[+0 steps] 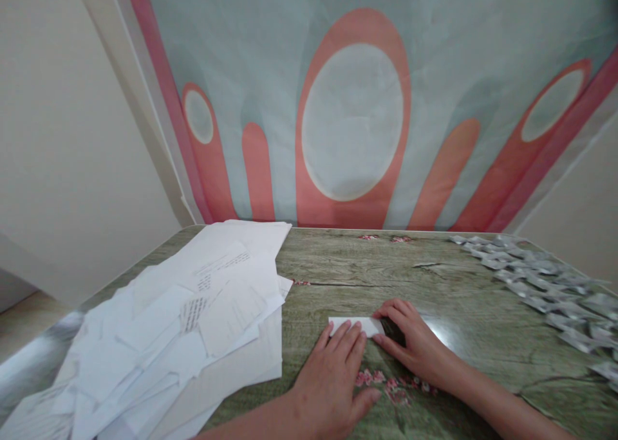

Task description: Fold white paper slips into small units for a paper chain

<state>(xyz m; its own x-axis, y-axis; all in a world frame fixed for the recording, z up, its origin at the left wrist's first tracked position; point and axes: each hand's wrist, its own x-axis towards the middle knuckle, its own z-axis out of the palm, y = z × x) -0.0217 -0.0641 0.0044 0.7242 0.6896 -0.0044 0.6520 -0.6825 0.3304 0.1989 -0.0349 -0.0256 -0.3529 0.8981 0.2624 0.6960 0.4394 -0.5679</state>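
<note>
A small folded strip of white paper [356,325] lies on the wood-patterned tabletop in front of me. My left hand [333,375] rests over its left and lower part, fingers stretched flat and fingertips pressing on the paper, thumb spread to the right. At the strip's right end, my right hand [408,340] has its thumb and fingers around the paper's edge, pinching it. The fingertips partly cover that end.
A large, untidy pile of white paper sheets [251,285], some printed, covers the table's left side. Along the right edge sit several rows of folded paper pieces [541,279]. Behind the table [338,260] hangs a patterned curtain [280,54], with a pale wall [62,118] to the left.
</note>
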